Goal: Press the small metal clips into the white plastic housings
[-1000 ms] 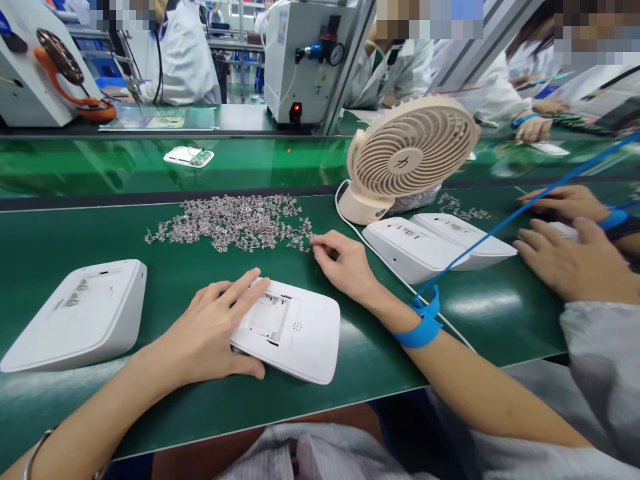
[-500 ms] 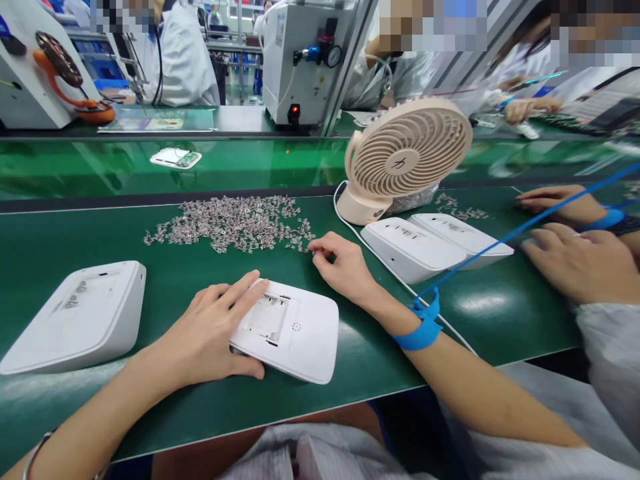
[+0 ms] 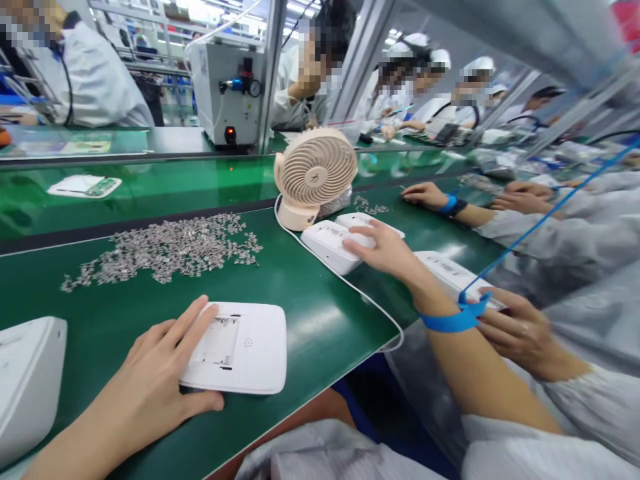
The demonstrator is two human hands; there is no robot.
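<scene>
The left grip (image 3: 160, 373) is closed around the left end of a white plastic housing (image 3: 263, 333), fingers across the face and thumb along the near edge, with the recess up. Because that grasp sits at one end only, a sideways push could swing the free end round on the green counter (image 3: 320, 333), and fingertips straying into the recess could press on the fittings inside. The right grip (image 3: 387, 250) is reached out to a second housing (image 3: 320, 243) in front of the beige fan (image 3: 317, 177); its fingers are spread over the right end, but whether they have tightened cannot be told. A shallow pinch there might let the wedge-shaped case slip, or knock it against the housing just behind it (image 3: 345, 218). The white cable (image 3: 402, 337) runs close along the second housing's left side, so dragging that piece leftward could snag it and tug the fan. The blue cord (image 3: 550, 213) from the wrist strap (image 3: 453, 321) slants past a co-worker's hand (image 3: 525, 333) and the white case (image 3: 445, 272) held there, a likely catching point. A careless sweep could also scatter the metal clips (image 3: 175, 247).
</scene>
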